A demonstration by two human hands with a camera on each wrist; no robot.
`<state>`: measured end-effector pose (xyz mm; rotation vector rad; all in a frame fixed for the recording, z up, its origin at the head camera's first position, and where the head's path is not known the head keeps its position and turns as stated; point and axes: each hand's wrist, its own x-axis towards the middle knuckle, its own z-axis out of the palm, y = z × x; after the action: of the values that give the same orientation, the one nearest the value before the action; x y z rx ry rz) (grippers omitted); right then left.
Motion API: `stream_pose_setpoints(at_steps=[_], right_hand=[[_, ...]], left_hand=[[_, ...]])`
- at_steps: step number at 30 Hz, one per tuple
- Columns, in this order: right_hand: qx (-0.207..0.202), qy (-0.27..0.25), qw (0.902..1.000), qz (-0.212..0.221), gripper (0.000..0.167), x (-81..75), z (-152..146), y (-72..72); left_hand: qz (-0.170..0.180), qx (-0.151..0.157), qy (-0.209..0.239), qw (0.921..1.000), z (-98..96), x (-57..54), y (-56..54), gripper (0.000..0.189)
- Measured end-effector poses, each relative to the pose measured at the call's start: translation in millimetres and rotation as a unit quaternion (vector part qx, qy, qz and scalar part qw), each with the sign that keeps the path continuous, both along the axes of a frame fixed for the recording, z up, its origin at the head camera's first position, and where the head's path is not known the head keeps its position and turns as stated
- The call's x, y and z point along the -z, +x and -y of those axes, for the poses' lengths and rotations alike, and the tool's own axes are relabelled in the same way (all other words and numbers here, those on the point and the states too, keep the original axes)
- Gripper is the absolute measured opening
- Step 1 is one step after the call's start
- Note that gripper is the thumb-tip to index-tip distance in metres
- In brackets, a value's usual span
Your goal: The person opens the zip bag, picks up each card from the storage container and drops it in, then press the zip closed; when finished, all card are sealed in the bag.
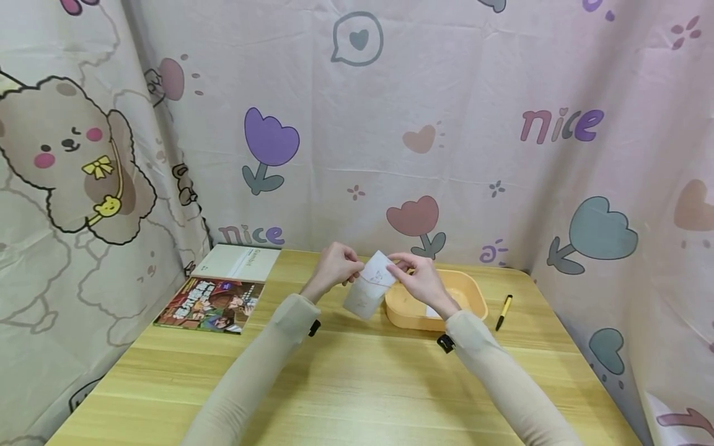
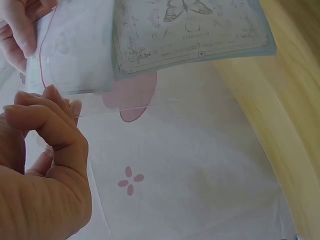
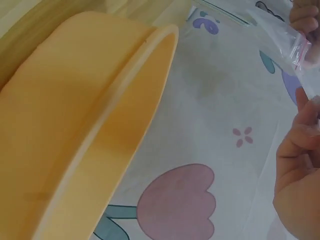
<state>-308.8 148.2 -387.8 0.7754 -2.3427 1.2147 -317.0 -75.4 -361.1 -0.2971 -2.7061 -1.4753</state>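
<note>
A small clear zip bag (image 1: 364, 300) with a red line near its mouth hangs tilted above the table between both hands. Inside it lies paper (image 2: 195, 35) printed with a butterfly and an ornate border. My left hand (image 1: 336, 266) pinches the bag's left edge near the red line. At the opposite edge, close to the top corner, my right hand (image 1: 419, 280) pinches with thumb and fingers. The left wrist view shows both hands at the bag's mouth end. In the right wrist view, much of the bag (image 3: 280, 40) is cut off by the frame.
A yellow plastic basket (image 1: 413, 321) stands just behind and below my right hand, with something white (image 1: 432, 311) inside. Right of it lies a yellow-and-black pen (image 1: 504, 312). A comic book (image 1: 209, 306) and a pale book (image 1: 237, 262) lie at the left. A printed curtain (image 1: 346, 124) hangs behind the table.
</note>
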Motion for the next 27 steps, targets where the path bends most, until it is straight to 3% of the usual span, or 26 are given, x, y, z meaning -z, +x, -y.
stream_pose_setpoints(at_steps=[9,27], right_hand=[[-0.017,0.037,0.9989,0.023,0.019,6.0,7.3,-0.3],[-0.019,0.021,0.9979,0.058,0.016,0.8,5.5,2.1]], left_hand=[[0.002,0.002,-0.002,1.0,0.3,-0.1,-0.1,0.01],[0.002,0.003,0.0,1.0,-0.3,2.7,-1.7,0.01]])
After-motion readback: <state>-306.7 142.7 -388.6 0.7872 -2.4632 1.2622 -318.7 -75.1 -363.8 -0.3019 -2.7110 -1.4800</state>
